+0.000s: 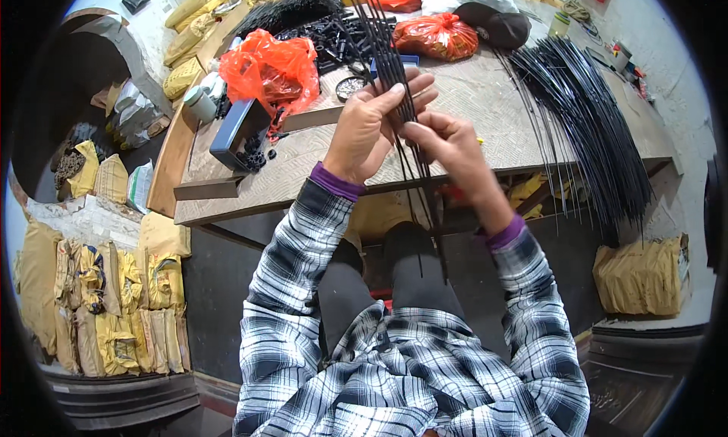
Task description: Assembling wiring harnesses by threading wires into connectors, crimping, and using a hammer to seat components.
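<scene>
A loose bundle of long thin black rods (pixel 388 61) stands slanted in front of me, its lower ends hanging past the table edge above my knees. My left hand (pixel 360 133) holds it, thumb across the rods and the fingers behind them. Just below and to the right, my right hand (pixel 459 149) is closed with thumb and fingertips pinching some of the same rods. How many it grips is hidden by the fingers. A much larger sheaf of similar black rods (pixel 588 114) lies on the right of the table (pixel 485 95), overhanging its front edge.
Left on the table are a blue box (pixel 230 133) with small black parts, a red plastic bag (pixel 265 61) and a pale cup (pixel 199 103). Behind my hands sit a round tin (pixel 349 87), a heap of black pieces (pixel 334 46) and a filled red bag (pixel 436 36). Yellow packages (pixel 114 304) are stacked at left.
</scene>
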Motion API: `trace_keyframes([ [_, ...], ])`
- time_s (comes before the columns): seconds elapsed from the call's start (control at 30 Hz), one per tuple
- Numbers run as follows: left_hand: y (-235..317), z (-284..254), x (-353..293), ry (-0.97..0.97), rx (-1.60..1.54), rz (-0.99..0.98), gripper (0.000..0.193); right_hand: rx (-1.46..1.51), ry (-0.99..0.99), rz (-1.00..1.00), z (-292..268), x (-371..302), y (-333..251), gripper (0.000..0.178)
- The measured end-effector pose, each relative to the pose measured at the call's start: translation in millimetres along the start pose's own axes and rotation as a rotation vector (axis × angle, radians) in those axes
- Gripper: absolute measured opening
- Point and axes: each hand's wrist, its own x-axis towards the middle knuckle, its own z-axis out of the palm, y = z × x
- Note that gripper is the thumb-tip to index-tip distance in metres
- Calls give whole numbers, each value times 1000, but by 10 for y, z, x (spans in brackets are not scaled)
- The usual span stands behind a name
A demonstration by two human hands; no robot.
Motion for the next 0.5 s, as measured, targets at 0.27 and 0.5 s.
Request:
trace_keyframes([
  [0.27, 46, 26, -30, 34, -47, -18, 32, -1648, 520, 306, -2167, 23, 1209, 28],
  [0.5, -16, 83, 6, 44, -9, -4, 31, -1679, 563, 316, -2590, -93, 1401, 23],
])
